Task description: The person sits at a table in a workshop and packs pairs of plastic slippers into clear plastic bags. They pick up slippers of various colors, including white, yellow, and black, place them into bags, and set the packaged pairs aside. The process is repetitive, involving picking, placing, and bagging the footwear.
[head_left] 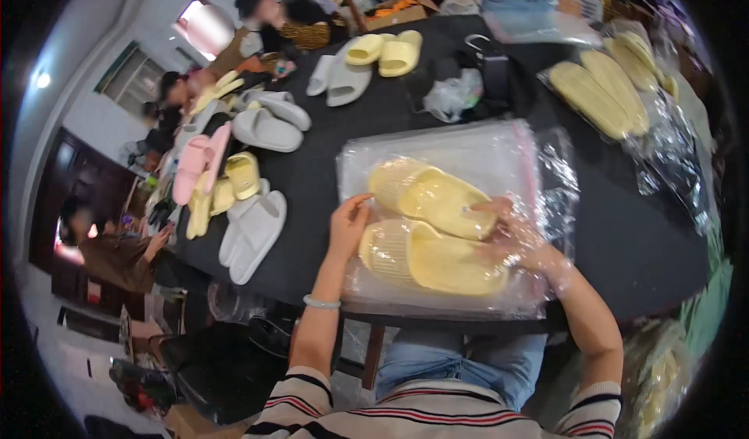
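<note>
A pair of pale yellow slippers [456, 268] lies side by side in front of me, toes to the left, on a stack of clear plastic bags [468, 142]. Glossy film shines over parts of the pair. My left hand [349, 222] is at the toe ends, index finger stretched toward the farther slipper and the other fingers bent, with nothing visible in it. At the heel ends, my right hand [519, 236] is closed over both slippers. Its fingers are somewhat blurred, and clear film lies around its wrist.
Grey slippers [253, 236], pink slippers [201, 162] and more yellow slippers [400, 53] stand along the left and far sides of the black table [624, 205]. Bagged yellow slippers [601, 95] lie at the right. A black holder [493, 80] stands beyond the bags. Several people sit at the left.
</note>
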